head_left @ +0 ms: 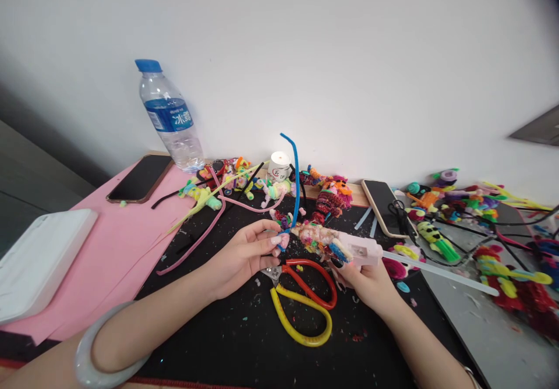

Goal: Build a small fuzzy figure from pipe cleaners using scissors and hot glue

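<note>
Craft piece part-made, held at the glue gun's nozzle

The left hand (253, 252) has thumb and fingers closed in a pinch on a small pink piece (283, 241), mid-scene above the black mat (209, 336). The right hand (367, 281) is wrapped around the glue gun (360, 250); its fingers are largely hidden, so trigger pressure cannot be told.

Progress, as judged: incomplete. The pink piece and a blue pipe cleaner (297, 185) are together at the left fingertips, but most of the blue length stands free and appears unshaped. Whether they are bonded, or whether fresh glue is present, cannot be determined. Several figures, such as the green one (439, 241) at the right, look complete.

Orientation: the pipe cleaner's long axis is near upright, its top bent left. The gun points left and slightly far, its glue stick (441, 271) trailing right and near. Contact between nozzle and piece cannot be confirmed. Scissors (279, 289) lie between the hands, handles toward the near side.
</note>
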Available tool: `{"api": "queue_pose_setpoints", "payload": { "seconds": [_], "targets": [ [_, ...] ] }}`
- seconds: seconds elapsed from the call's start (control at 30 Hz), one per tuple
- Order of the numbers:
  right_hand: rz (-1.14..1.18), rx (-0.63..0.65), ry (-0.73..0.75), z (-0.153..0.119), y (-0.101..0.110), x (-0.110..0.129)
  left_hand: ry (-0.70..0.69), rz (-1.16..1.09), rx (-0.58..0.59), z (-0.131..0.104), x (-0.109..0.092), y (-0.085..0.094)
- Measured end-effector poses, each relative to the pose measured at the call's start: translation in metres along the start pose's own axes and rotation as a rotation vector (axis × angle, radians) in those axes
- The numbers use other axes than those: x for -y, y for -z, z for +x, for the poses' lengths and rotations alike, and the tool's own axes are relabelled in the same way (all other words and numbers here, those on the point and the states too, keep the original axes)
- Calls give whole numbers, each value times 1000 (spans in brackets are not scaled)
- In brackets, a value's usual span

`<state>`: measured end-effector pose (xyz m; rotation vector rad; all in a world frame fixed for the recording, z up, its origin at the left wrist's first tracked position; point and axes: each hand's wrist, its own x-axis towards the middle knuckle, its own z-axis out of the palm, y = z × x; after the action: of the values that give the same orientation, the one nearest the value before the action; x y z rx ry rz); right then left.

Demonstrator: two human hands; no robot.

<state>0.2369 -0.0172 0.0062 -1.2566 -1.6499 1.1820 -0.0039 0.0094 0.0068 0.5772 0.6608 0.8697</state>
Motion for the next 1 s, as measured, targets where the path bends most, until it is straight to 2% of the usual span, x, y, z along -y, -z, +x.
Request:
{"api": "queue_pose_setpoints", "payload": {
  "seconds": [0.13, 0.37, 0.63, 0.8, 1.0],
  "targets": [
    [-224, -44, 183, 2, 0, 4, 9, -35, -6, 0, 0, 1],
    [-436, -100, 313, 3, -1, 7, 33, -54, -29, 0, 0, 0],
    [-378, -142, 303, -1, -4, -3, 49, -60, -40, 1, -2, 1],
    [-403, -92, 268, 1, -4, 3, 49, -62, -41, 0, -2, 2],
    [-431, -133, 285, 4, -4, 8, 47, -63, -28, 0, -1, 4]
  ]
}}
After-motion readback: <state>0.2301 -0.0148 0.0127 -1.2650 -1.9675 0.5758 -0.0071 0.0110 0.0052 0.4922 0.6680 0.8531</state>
